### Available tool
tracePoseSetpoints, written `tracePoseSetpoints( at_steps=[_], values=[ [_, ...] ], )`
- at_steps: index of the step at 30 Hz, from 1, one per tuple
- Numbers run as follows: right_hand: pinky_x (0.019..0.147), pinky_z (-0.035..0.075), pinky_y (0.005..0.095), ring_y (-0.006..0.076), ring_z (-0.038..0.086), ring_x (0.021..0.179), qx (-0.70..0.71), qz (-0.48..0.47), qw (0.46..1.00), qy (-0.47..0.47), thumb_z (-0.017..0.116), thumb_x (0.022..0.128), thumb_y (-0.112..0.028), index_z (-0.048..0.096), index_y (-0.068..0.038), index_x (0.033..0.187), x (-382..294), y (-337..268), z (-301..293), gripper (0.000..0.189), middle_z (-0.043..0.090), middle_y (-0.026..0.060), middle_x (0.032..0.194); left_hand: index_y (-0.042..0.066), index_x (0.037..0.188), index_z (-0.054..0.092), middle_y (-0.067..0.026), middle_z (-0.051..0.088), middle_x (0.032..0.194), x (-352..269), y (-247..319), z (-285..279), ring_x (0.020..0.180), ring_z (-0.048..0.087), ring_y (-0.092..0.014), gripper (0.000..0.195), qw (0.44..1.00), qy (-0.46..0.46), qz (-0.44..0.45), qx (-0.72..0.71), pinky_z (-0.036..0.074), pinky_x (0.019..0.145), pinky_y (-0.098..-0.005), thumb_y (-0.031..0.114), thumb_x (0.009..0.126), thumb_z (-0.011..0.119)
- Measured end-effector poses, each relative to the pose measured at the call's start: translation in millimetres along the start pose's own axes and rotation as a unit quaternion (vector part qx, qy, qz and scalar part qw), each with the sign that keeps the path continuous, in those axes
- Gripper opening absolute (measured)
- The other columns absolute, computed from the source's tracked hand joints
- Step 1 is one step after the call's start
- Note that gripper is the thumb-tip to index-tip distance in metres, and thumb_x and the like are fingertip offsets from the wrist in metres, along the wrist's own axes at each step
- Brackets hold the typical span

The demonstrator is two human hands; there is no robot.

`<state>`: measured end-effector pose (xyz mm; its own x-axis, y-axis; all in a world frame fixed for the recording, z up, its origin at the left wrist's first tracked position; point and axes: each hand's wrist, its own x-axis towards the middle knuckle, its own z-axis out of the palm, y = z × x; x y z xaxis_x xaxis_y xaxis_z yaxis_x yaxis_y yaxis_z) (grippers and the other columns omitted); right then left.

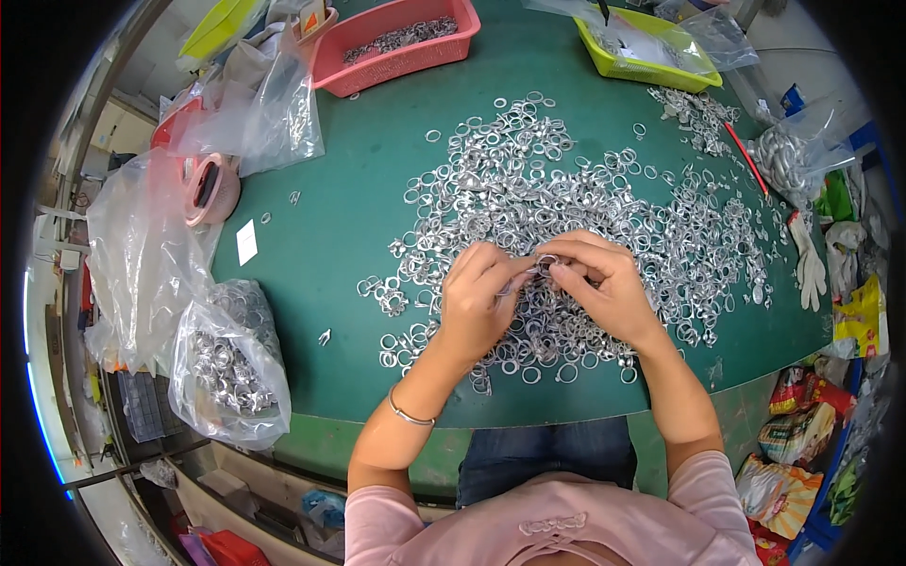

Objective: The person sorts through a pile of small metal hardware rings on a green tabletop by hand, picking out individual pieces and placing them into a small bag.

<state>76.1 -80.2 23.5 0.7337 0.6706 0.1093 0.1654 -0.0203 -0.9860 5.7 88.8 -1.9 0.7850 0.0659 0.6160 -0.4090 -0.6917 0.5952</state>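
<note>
A small silver-coloured metal ring [547, 262] is pinched between the thumb and fingers of my right hand [601, 283]. My left hand [478, 297] has its fingers curled, their tips meeting the same ring from the left. A bit of metal shows at the left fingers, too hidden to name. Both hands are just above a wide pile of loose silver-coloured rings [488, 191] and small metal pieces on the green table [354, 233]. Several rings lie near the table's front edge, below my hands.
At the left front corner stands an open plastic bag of metal pieces [230, 368]. Along the back are a pink basket [403, 60] and a yellow-green basket [637, 69]. On the right lie a red pencil-like stick [746, 159] and a white glove [807, 265]. A white card [246, 242] lies left.
</note>
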Motion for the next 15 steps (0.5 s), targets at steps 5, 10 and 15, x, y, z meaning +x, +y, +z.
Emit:
tracePoseSetpoints(
  at_steps=[5, 10, 15],
  values=[
    [0.068, 0.053, 0.0259, 0.0167, 0.063, 0.08, -0.078, -0.08, 0.993, 0.031, 0.063, 0.084, -0.001, 0.065, 0.003, 0.107, 0.5, 0.3, -0.1, 0.023, 0.062, 0.0122, 0.099, 0.0, 0.082, 0.068, -0.0071, 0.056, 0.071, -1.8, 1.7, 1.9, 0.062, 0.055, -0.019, 0.018, 0.999, 0.026, -0.01, -0.045, 0.043, 0.054, -0.0301, -0.008, 0.066, 0.075],
    [0.067, 0.053, 0.0262, 0.016, 0.062, 0.081, -0.102, -0.089, 0.991, -0.004, 0.065, 0.082, -0.001, 0.066, 0.002, 0.104, 0.4, -3.8, -0.9, 0.022, 0.063, 0.0106, 0.095, -0.001, 0.077, 0.066, -0.0079, 0.058, 0.071, -3.0, 3.3, 1.6, 0.063, 0.055, -0.019, 0.015, 0.997, 0.035, -0.025, -0.06, 0.044, 0.055, -0.029, -0.006, 0.067, 0.076],
    [0.063, 0.053, 0.026, 0.0139, 0.063, 0.072, -0.017, -0.046, 0.999, -0.007, 0.062, 0.086, -0.005, 0.065, 0.004, 0.102, -2.4, 1.5, 0.3, 0.019, 0.064, 0.0104, 0.092, 0.001, 0.078, 0.065, -0.0086, 0.057, 0.071, -6.0, 6.4, 5.4, 0.065, 0.055, -0.022, 0.015, 0.993, 0.065, -0.029, -0.094, 0.045, 0.057, -0.031, -0.004, 0.069, 0.075]
  ],
)
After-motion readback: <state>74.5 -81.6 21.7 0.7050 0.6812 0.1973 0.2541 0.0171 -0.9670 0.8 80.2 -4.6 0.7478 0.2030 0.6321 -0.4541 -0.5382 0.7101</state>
